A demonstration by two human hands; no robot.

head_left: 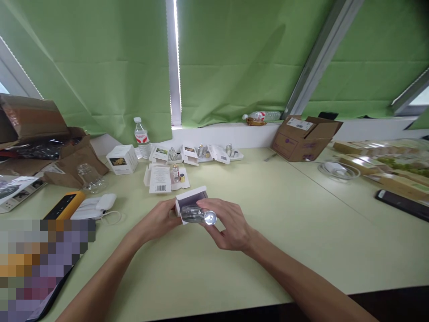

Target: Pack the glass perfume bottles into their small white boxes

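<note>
In front of me, my left hand (159,220) grips a small white box (191,194) with a dark inside, its open side towards me. My right hand (231,224) has its thumb and fingers round a clear glass bottle (193,213) with a shiny silver end. The bottle lies tilted at the box's opening; whether part of it sits inside I cannot tell. Just beyond, an opened white carton (160,179) lies on the table with a small glass bottle (175,173) and a gold cap (182,177) beside it.
Several opened white cartons with glass bottles (201,151) line the back of the table (268,268). A white cube box (122,159) and a water bottle (142,137) stand left of them. Cardboard boxes (303,138) sit at both sides. A black phone (402,205) lies far right.
</note>
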